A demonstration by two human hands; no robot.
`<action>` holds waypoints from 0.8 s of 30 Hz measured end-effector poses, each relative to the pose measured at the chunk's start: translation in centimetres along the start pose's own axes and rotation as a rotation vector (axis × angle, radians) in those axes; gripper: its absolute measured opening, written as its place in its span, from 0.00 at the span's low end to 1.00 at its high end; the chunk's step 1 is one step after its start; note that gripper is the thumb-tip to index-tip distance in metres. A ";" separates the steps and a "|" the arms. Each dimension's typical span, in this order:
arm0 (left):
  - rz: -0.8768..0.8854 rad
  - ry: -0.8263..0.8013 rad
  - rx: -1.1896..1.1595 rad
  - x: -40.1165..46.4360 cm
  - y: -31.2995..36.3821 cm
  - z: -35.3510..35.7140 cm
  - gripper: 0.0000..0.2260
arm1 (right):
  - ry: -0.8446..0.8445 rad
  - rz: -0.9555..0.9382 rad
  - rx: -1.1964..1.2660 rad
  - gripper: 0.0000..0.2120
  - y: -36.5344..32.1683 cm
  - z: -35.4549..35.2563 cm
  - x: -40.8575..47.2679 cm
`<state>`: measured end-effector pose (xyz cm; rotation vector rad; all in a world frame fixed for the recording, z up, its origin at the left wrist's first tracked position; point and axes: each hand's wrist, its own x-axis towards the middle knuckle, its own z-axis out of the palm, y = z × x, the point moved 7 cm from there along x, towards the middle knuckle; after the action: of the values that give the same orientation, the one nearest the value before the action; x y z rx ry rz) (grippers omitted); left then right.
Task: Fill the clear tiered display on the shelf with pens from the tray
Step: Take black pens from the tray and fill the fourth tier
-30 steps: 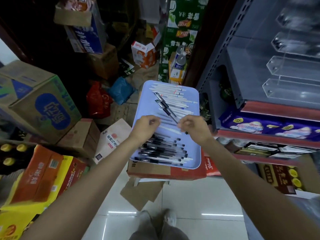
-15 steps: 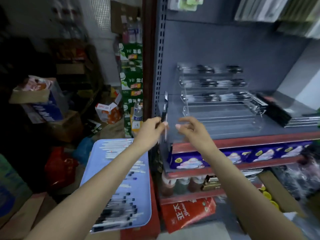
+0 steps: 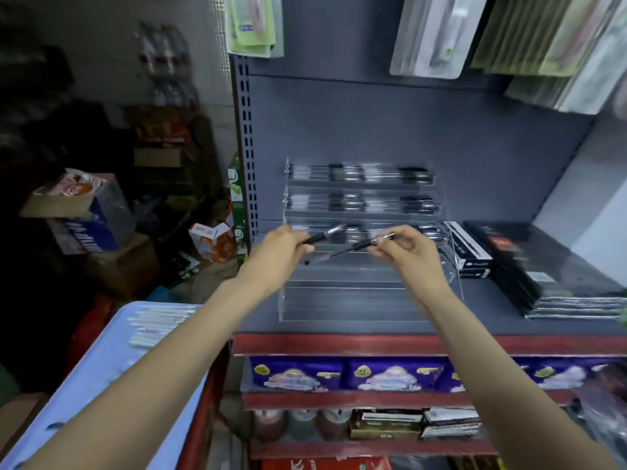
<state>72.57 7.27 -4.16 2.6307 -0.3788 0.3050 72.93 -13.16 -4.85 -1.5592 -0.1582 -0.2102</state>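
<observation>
The clear tiered display (image 3: 366,300) stands on the grey shelf (image 3: 475,320). Its upper tiers hold rows of black pens (image 3: 359,174); the lower tiers look bare. My left hand (image 3: 278,252) grips a black pen (image 3: 327,234) in front of the third tier. My right hand (image 3: 407,252) pinches a second black pen (image 3: 359,246) by its end, the pen slanting down to the left. The blue tray (image 3: 101,374) sits at the lower left with white pens (image 3: 159,325) on it.
Black boxes (image 3: 543,266) are stacked on the shelf right of the display. Packaged goods hang above (image 3: 427,35). Purple packs (image 3: 339,373) fill the shelf below. Cardboard boxes (image 3: 84,212) clutter the floor at left.
The view swung from the tray up to the shelf. Both hands rose from the tray to the display, and each now holds a black pen at the middle tier.
</observation>
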 end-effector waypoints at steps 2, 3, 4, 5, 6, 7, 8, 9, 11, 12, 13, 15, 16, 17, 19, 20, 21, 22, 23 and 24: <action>-0.045 0.064 -0.002 0.5 -0.2 -0.3 0.11 | 0.043 -0.004 -0.058 0.11 0.9 -1.7 1.5; -0.046 0.064 0.015 0.7 -0.1 -0.3 0.11 | 0.040 -0.001 -0.099 0.11 1.2 -2.2 2.1; -0.043 0.059 0.025 0.8 0.1 -0.2 0.12 | 0.015 0.005 -0.143 0.11 1.6 -2.2 2.7; -0.038 0.059 0.025 0.8 0.4 -0.2 0.12 | -0.019 0.005 -0.197 0.11 2.0 -2.0 3.1; -0.038 0.063 0.016 0.8 0.4 -0.2 0.13 | -0.045 -0.001 -0.265 0.10 2.3 -1.6 3.4; -0.040 0.071 0.004 0.8 0.4 -0.4 0.14 | -0.062 -0.016 -0.349 0.09 2.6 -1.1 3.6; -0.047 0.084 -0.011 0.8 0.3 -0.6 0.16 | -0.072 -0.038 -0.443 0.08 2.8 -0.6 3.7; -0.053 0.104 -0.025 0.7 0.1 -0.8 0.16 | -0.082 -0.065 -0.543 0.06 2.9 -0.2 3.8; -0.069 0.165 -0.048 0.5 -0.4 -1.5 0.15 | -0.120 -0.132 -0.725 0.03 3.1 0.7 4.1; -0.083 0.192 -0.059 0.4 -0.7 -1.7 0.13 | -0.140 -0.155 -0.805 0.03 3.4 1.1 4.3; -0.098 0.213 -0.072 0.4 -0.9 -1.9 0.11 | -0.155 -0.158 -0.875 0.03 3.7 1.3 4.4; -0.111 0.231 -0.104 0.4 -1.1 -2.1 0.08 | -0.185 -0.131 -0.977 0.03 4.2 1.8 4.8; -0.106 0.233 -0.118 0.5 -1.1 -2.1 0.07 | -0.206 -0.117 -1.013 0.02 4.3 2.1 5.0; -0.097 0.228 -0.125 0.5 -0.9 -2.1 0.07 | -0.226 -0.110 -1.045 0.02 4.3 2.3 5.1; -0.083 0.210 -0.125 0.4 -0.7 -1.9 0.08 | -0.259 -0.101 -1.091 0.02 4.3 2.8 5.4; -0.081 0.198 -0.124 0.3 -0.6 -1.7 0.08 | -0.274 -0.095 -1.103 0.02 4.4 3.0 5.5; -0.081 0.187 -0.122 0.2 -0.6 -1.6 0.08 | -0.287 -0.089 -1.112 0.03 4.6 3.1 5.5; -0.081 0.177 -0.119 0.1 -0.7 -1.4 0.08 | -0.296 -0.087 -1.119 0.03 4.8 3.3 5.4; -0.080 0.170 -0.118 0.0 -0.8 -1.2 0.08 | -0.295 -0.088 -1.119 0.03 4.9 3.3 5.3; -0.080 0.165 -0.117 0.0 -0.8 -1.1 0.08 | -0.282 -0.093 -1.105 0.04 5.0 3.3 5.3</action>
<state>72.67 8.52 -3.55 2.4776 -0.2290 0.4552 79.32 -10.05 -8.44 -2.6860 -0.3756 -0.1507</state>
